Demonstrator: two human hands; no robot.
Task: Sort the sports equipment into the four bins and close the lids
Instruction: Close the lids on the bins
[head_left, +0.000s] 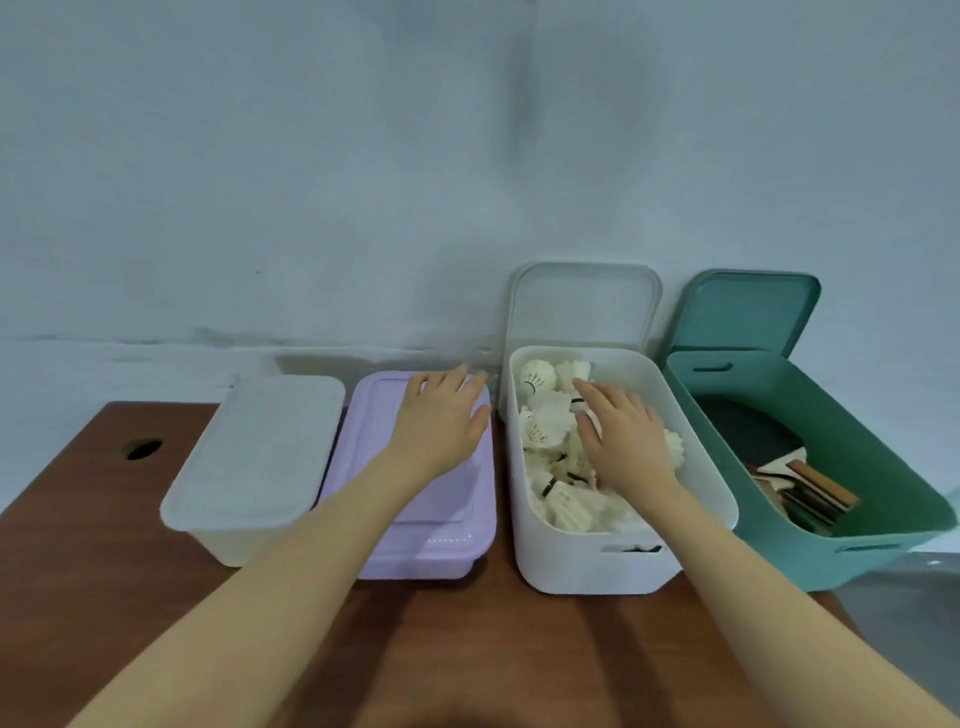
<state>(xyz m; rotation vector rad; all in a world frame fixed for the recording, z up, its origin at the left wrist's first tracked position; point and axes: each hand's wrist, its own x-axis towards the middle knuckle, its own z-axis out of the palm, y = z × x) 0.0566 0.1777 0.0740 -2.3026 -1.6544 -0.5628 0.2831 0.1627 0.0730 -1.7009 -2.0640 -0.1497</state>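
Four bins stand in a row on a brown table. The clear bin (244, 540) at the left has its lid (260, 447) on. The purple bin (415, 561) beside it is lidded too, and my left hand (441, 415) lies flat on the far end of that purple lid. The white bin (587, 566) is uncovered and full of white shuttlecocks (545, 426); my right hand (623, 441) hovers over them with straight fingers. The white lid (582, 306) leans on the wall behind it. The green bin (883, 519) holds table tennis paddles (800, 483), its green lid (743, 312) propped behind.
The brown table (467, 639) has a round cable hole (143, 448) at its left. A pale wall rises right behind the bins. The green bin sits angled at the table's right edge, partly overhanging it.
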